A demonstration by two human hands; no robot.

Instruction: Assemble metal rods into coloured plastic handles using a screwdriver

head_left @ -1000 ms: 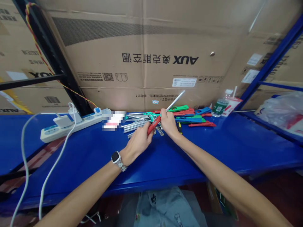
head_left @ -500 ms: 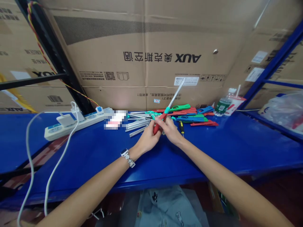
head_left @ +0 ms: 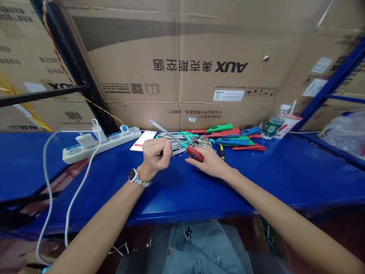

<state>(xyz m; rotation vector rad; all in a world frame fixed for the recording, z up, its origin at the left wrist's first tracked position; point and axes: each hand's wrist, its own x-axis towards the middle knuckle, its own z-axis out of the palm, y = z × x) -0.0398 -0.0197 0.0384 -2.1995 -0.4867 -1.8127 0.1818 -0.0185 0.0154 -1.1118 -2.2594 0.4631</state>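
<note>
My right hand grips the red handle of a long-necked lighter. Its silver tube slants up and to the left, past a green collar. My left hand is curled into a fist beside the tube, thumb on top; whatever its fingers hold, if anything, is hidden. Behind both hands lies a pile of silver metal tubes with green ends and thin wires. Lighter handles in green, blue and red lie to the right of it.
A yellow-and-black screwdriver lies near my right hand. On the left are a white power strip with cables and a phone. A bottle and a cup stand at the back right, before a large cardboard box.
My hands have moved apart, the left one going left and closing into a fist. The lighter, now in my right hand alone, has swung from pointing up-right to up-left.
</note>
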